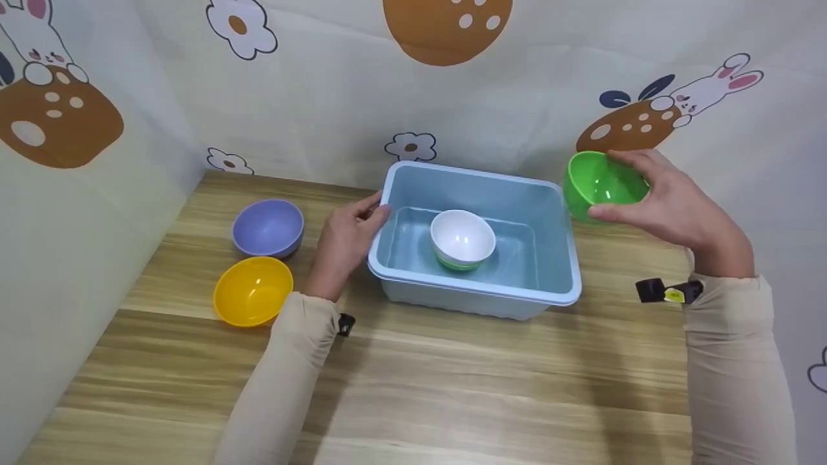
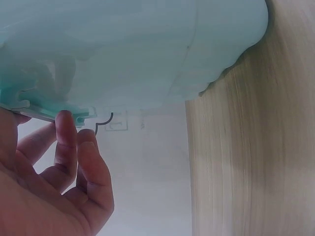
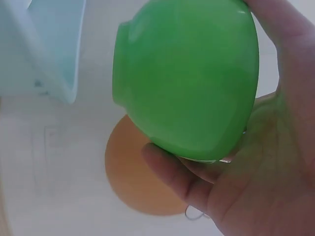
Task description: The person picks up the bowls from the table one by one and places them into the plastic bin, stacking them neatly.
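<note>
My right hand (image 1: 678, 200) grips a green bowl (image 1: 597, 187) by its rim, thumb on the near side and fingers on the far side. The bowl is tilted, raised beside the right end of a light blue plastic basin (image 1: 478, 290). The right wrist view shows the outside of the green bowl (image 3: 192, 78) close up. At the basin's left end my left hand (image 1: 345, 239) pinches the rim, with fingers (image 2: 66, 132) curled beneath it in the left wrist view. Inside the basin sits a white bowl (image 1: 462, 236), with a green edge showing under it.
Left of my left arm, a purple bowl (image 1: 268, 228) and a yellow bowl (image 1: 253, 292) stand on the wooden table (image 1: 452, 387). Behind the basin rises a patterned cloth wall (image 1: 310, 116), and another cloth side closes off the left.
</note>
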`<move>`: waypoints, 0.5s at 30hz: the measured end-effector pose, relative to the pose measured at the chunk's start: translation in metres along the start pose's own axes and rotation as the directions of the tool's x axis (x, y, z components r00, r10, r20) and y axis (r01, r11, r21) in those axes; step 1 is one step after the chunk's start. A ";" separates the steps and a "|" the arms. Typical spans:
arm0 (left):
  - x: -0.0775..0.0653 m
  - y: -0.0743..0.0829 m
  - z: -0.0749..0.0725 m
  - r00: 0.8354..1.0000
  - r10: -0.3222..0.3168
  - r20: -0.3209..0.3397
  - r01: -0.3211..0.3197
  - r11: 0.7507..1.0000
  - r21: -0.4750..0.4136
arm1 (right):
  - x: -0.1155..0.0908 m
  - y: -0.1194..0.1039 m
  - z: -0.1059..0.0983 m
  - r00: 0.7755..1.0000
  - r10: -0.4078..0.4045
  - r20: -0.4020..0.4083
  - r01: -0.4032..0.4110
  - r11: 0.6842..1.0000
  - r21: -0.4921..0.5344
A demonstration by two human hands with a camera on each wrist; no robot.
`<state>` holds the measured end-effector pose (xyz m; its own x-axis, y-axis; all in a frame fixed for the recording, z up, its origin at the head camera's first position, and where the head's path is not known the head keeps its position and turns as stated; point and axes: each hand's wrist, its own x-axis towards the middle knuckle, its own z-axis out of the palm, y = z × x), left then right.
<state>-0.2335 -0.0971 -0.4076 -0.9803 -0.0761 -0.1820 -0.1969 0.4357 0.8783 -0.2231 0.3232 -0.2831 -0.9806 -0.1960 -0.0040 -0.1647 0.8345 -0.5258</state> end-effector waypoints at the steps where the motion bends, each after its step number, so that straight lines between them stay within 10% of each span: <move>1: 0.000 0.000 0.000 1.000 -0.003 -0.001 0.003 1.000 0.000 | 0.001 -0.003 0.000 1.000 -0.004 0.006 0.004 1.000 -0.001; 15: 0.001 -0.001 0.000 1.000 0.014 0.005 -0.013 1.000 -0.011 | 0.022 -0.034 0.007 0.994 -0.083 0.075 0.083 0.997 0.004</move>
<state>-0.2340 -0.0972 -0.4084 -0.9828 -0.0656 -0.1724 -0.1838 0.4264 0.8857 -0.2380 0.2873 -0.2719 -0.9528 -0.3027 -0.0237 -0.2453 0.8134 -0.5274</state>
